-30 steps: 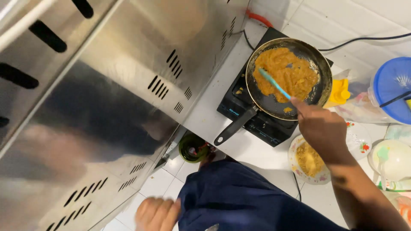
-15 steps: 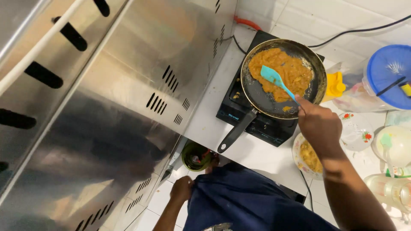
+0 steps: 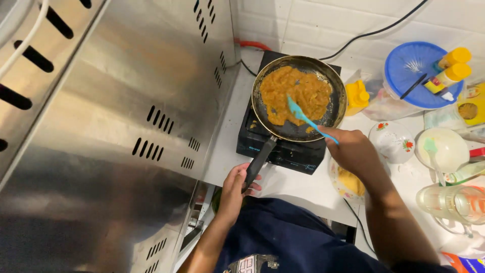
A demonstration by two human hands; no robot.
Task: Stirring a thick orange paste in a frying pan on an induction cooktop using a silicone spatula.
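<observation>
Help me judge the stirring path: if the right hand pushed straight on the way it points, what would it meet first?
Probably the orange mash in the dark round frying pan: the right hand points its blue spatula up-left into it, though height is unclear.

Going off the blue-lidded tub (image 3: 422, 76) on the right: two yellow-capped bottles (image 3: 449, 71) with labels lie on its lid, a yellow squeeze bottle (image 3: 356, 96) stands just left, and an orange packet (image 3: 462, 263) sits far below at the frame's corner.
</observation>
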